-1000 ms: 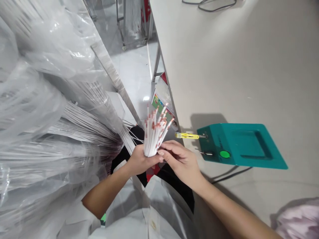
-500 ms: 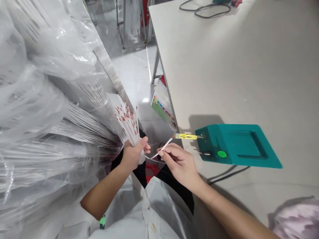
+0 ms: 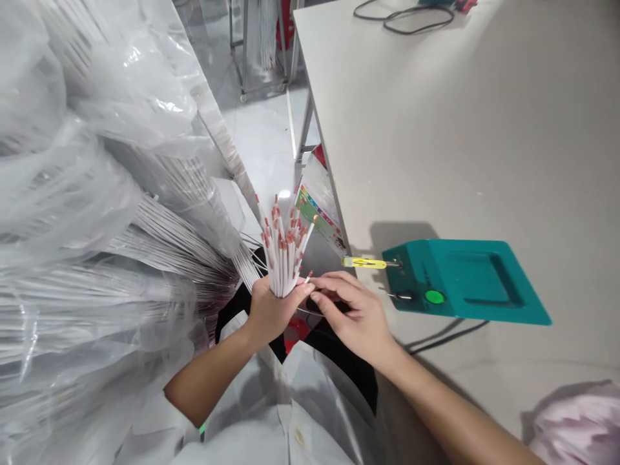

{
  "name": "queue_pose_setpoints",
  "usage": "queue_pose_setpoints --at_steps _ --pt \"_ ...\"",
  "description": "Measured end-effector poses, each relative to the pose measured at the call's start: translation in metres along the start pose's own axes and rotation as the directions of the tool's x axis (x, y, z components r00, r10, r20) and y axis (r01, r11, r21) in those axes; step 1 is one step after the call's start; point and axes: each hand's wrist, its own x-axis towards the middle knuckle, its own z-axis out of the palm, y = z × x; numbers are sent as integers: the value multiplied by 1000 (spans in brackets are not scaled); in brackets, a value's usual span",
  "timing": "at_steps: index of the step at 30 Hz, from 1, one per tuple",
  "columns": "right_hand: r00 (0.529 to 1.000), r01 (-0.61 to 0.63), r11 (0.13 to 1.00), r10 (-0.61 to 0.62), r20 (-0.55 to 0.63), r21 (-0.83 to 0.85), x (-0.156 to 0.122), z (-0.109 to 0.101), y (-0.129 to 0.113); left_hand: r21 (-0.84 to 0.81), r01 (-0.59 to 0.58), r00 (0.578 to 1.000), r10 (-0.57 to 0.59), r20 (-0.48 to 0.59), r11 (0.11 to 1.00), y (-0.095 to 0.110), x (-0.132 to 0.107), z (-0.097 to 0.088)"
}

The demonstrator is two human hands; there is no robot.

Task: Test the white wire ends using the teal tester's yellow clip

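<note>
While the left hand (image 3: 269, 311) grips the wires (image 3: 284, 272), long axes near upright, red tips (image 3: 290, 238) fanning toward the frame's top, the right hand (image 3: 356, 316) nearly closes, its hold unclear.

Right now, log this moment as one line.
left hand: gripping red-tipped white wires | right hand: close beside left, grip unclear | teal device: on table

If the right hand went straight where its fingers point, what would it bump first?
The right hand would probably bump the left hand, around its thumb; they may be touching, but depth is unclear.
</note>
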Motion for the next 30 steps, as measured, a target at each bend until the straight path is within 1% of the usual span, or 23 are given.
queue_pose_setpoints --at_steps 2,8,11,13,15,16,17,19,20,21,23,25,26,28,29,30 --pt "1000 -9 1000 10 -29 28 1 -4 0 25 -16 1000 16 6 1000 -3 -1 1" --pt "996 -93 975 93 8 203 1 -3 4 82 -51 997 46 68 995 -13 -3 3" --pt "995 -97 978 89 50 186 4 -6 6 96 -35 989 21 145 995 -13 -2 -1" --pt "992 -80 984 62 113 159 8 -13 5 93 -19 974 -3 227 995 -10 0 -7" --pt "975 -34 992 5 221 126 13 -21 3 99 9 946 -40 321 995 -7 1 -12" --pt "959 8 995 -37 283 103 15 -25 1 103 27 933 -62 355 994 -6 1 -14" --pt "938 64 995 -84 337 71 16 -28 0 107 41 924 -79 375 993 -6 2 -16" --pt "900 228 973 -199 389 -29 17 -33 -1 122 85 914 -126 386 989 -5 3 -19" --pt "883 328 939 -265 388 -105 16 -34 -1 128 115 911 -157 382 985 -5 3 -20" --pt "865 426 882 -333 375 -200 14 -35 -1 129 151 907 -189 377 980 -5 3 -20" --pt "818 572 720 -465 340 -392 9 -33 2 101 224 898 -245 365 969 -5 5 -20" --pt "760 644 569 -555 338 -511 3 -29 7 43 270 895 -268 356 962 -6 6 -20" --pt "737 663 520 -582 344 -539 1 -27 9 13 280 898 -266 349 960 -7 7 -20" --pt "713 680 473 -605 355 -560 -2 -24 14 -41 282 911 -254 325 958 -9 7 -19" --pt "717 673 472 -606 345 -569 -3 -24 15 -58 276 920 -247 305 959 -10 7 -19" --pt "733 654 491 -599 322 -575 -3 -23 15 -66 266 930 -238 281 962 -10 6 -19"
